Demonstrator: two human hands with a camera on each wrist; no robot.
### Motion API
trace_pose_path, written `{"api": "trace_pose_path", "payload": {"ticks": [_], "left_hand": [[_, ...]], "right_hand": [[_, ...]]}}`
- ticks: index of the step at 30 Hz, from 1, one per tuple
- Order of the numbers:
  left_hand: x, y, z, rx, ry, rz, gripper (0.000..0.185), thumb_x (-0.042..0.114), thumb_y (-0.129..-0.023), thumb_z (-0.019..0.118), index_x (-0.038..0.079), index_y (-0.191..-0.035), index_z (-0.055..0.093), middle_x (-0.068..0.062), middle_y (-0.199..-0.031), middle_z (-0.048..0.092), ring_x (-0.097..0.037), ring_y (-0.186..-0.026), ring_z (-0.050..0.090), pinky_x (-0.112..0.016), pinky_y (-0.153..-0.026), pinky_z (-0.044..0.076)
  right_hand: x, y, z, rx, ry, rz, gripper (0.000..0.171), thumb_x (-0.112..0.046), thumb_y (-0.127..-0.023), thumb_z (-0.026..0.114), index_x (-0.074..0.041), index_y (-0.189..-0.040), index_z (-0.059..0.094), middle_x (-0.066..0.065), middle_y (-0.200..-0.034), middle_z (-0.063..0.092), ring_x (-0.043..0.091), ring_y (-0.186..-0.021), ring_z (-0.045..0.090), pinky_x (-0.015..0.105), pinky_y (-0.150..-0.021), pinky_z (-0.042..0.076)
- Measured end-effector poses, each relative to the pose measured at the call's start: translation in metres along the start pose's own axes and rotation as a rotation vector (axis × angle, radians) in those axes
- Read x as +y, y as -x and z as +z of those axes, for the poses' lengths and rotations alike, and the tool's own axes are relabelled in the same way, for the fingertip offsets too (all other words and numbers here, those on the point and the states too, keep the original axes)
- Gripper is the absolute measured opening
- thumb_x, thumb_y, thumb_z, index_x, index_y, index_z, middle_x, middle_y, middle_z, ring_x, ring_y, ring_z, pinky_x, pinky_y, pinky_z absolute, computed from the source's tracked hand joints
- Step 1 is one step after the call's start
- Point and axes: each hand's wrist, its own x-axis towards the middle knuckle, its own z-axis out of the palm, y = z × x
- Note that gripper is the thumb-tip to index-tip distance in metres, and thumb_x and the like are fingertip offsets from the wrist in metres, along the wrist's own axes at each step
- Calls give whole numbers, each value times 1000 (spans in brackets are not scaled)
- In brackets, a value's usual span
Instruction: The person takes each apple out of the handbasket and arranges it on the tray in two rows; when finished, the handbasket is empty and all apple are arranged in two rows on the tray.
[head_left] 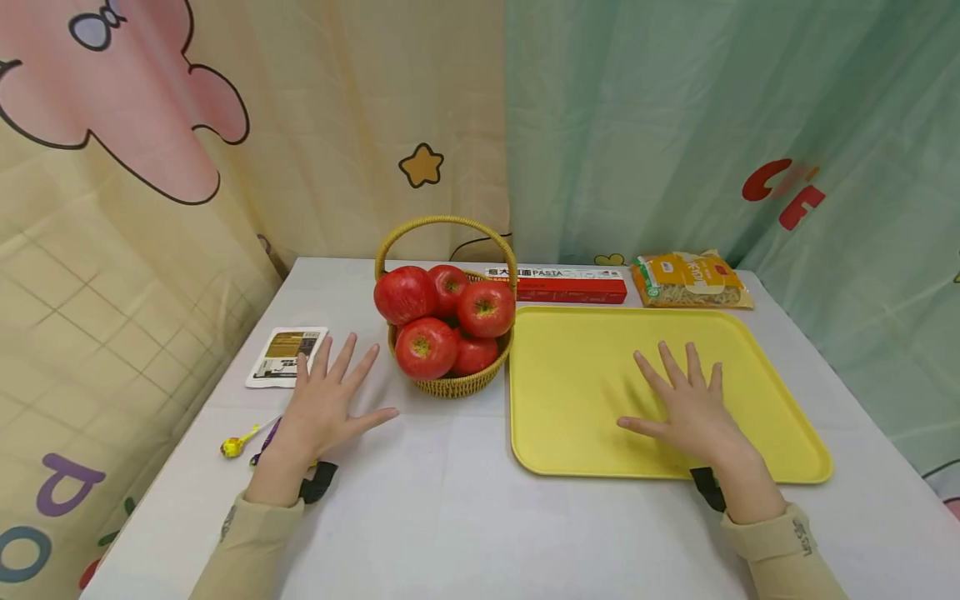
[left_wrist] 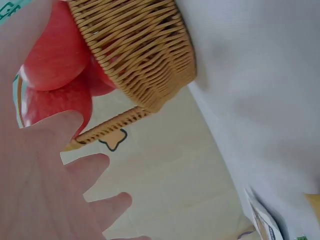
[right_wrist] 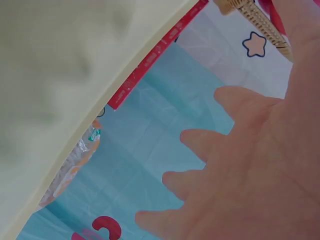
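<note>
Fingers spread and holding nothing, my left hand (head_left: 318, 412) hovers between a flat white packet (head_left: 287, 357) and a wicker basket (head_left: 459, 386). Several red apples (head_left: 426, 348) fill that basket, whose arched handle (head_left: 446, 221) stands upright. A yellow-wrapped lollipop (head_left: 234, 446) lies left of the left wrist, and a purple-wrapped item (head_left: 268, 437) is partly hidden behind that wrist. Over the yellow tray (head_left: 570, 392) my right hand (head_left: 690, 408) is held with spread fingers, also holding nothing. In the left wrist view the wicker basket (left_wrist: 145, 50) is close beyond the thumb.
Behind the tray lie a red and white pasta box (head_left: 570, 289) and an orange-yellow bag of dry noodles (head_left: 693, 281). A white tabletop (head_left: 450, 517) carries everything. Patterned curtains (head_left: 337, 125) hang along its back and sides.
</note>
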Motion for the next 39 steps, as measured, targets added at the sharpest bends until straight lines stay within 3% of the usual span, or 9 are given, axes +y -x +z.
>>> {"api": "trace_pose_path", "payload": {"ticks": [5,9,13,18,24,27,29,35,39], "left_hand": [[1,4,-10,4,120,13,92,68,-79,55,20,-150,23,-17,-155,10,-45,-139,0,-72,-104,3],[2,8,-26,83,234,35,82,52,-85,61,20,-150,23,-17,-155,13,-43,-139,8,-69,-106,13],[8,5,-42,262,333,41,70,35,-87,65,18,-147,32,-15,-152,23,-40,-136,24,-64,-102,30],[18,-6,-52,516,492,9,60,18,-85,69,13,-140,46,-10,-146,38,-31,-131,39,-54,-96,44],[26,-22,-41,780,955,-47,43,-5,-84,64,-2,-127,55,-7,-131,54,-19,-117,52,-24,-95,47],[27,-27,-29,874,1134,-70,36,-8,-85,61,-10,-121,54,-7,-124,58,-19,-112,55,-19,-91,48],[26,-29,-19,901,1216,-95,33,-7,-86,61,-13,-117,54,-6,-121,60,-19,-111,56,-19,-90,49],[24,-38,7,887,1425,-222,30,-7,-84,64,-14,-112,56,-7,-111,65,-19,-103,61,-21,-87,51],[26,-42,17,842,1481,-320,31,-6,-83,65,-13,-113,56,-11,-110,64,-15,-99,63,-22,-86,52]], "right_hand": [[-3,-3,-2,-52,-83,-32,99,-71,-77,56,-17,-151,17,25,-153,5,48,-136,-12,73,-101,-8],[-9,-9,-6,-84,-190,-96,96,-64,-79,59,-16,-151,18,22,-154,5,45,-138,-6,71,-104,6],[-22,-20,-16,-118,-290,-152,93,-62,-80,61,-18,-151,20,17,-155,7,41,-140,-3,68,-105,17],[-46,-33,-42,-144,-395,-201,88,-59,-81,62,-23,-150,22,9,-156,9,33,-142,0,65,-107,17],[-79,-51,-71,-34,-450,-289,79,-53,-83,64,-25,-148,28,0,-155,17,24,-141,14,58,-109,24],[-93,-61,-79,20,-525,-322,74,-47,-84,66,-26,-147,31,-5,-152,24,20,-137,25,53,-108,31],[-102,-68,-83,44,-598,-350,70,-40,-86,67,-24,-145,33,-6,-149,30,18,-133,32,49,-107,34],[-134,-95,-89,71,-826,-403,59,-28,-88,67,-17,-140,42,-3,-141,42,23,-126,42,43,-105,38],[-152,-110,-89,54,-899,-409,56,-27,-88,67,-17,-138,44,-2,-138,44,28,-123,44,45,-103,40]]}}
